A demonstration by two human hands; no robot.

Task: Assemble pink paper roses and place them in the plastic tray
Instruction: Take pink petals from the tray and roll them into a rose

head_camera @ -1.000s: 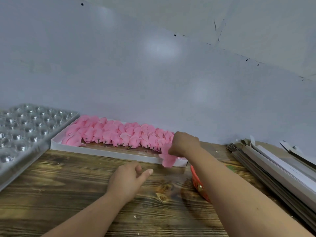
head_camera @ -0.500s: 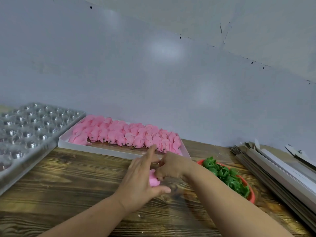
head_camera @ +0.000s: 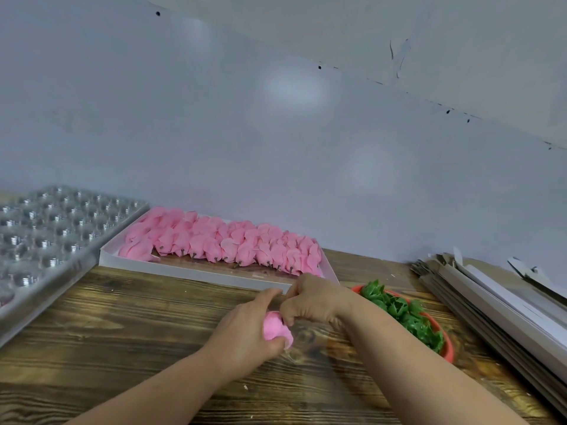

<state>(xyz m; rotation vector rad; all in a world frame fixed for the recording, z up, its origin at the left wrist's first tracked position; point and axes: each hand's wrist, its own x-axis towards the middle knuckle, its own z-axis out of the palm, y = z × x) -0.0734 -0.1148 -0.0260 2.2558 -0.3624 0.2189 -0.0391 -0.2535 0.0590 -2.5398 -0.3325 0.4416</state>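
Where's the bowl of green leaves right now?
In the head view, the red bowl of green leaves sits right of centre on the wooden table, beside the right hand.

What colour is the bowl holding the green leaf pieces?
Red-orange; the bowl rim shows best in the head view, at right.

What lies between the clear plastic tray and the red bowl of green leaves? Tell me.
In the head view, the white box of pink roses lies between the plastic tray and the red bowl, with bare wooden table in front.
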